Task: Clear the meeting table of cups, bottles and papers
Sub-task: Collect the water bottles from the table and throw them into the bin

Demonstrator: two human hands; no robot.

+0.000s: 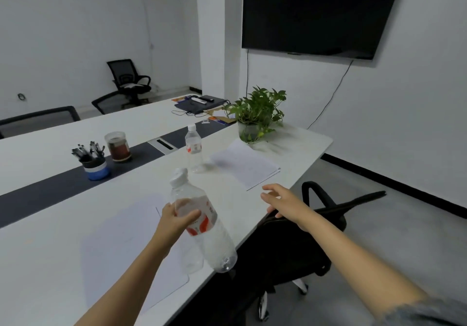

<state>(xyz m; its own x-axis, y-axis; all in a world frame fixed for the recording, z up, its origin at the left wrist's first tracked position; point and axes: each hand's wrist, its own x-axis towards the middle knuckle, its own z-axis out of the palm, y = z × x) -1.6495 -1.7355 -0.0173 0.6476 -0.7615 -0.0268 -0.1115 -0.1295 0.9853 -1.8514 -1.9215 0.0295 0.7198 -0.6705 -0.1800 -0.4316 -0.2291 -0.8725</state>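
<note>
the left hand (174,220) grips a clear plastic bottle (206,227) with a white cap and a red and white label. its fingers (192,216) are curled round the middle of the bottle, which is held tilted above the near edge of the white worktop (45,262), cap up and away, base down toward the person. the right hand (280,201) hovers open over the worktop edge and holds nothing. its fingers (270,188) are spread and point toward a sheet of paper (245,166) that lies near the edge.

a second bottle (194,148) stands upright just beside that sheet, on its left. another sheet (121,237) lies flat under the left forearm. along the dark strip down the middle of the worktop stand a jar (118,146) with dark contents and a pen holder (95,166) full of pens, close together. a potted plant (257,113) sits near the far right corner, beyond the paper. a black office chair (316,224) stands against the worktop below the right arm. a dark screen (316,9) hangs on the wall.
</note>
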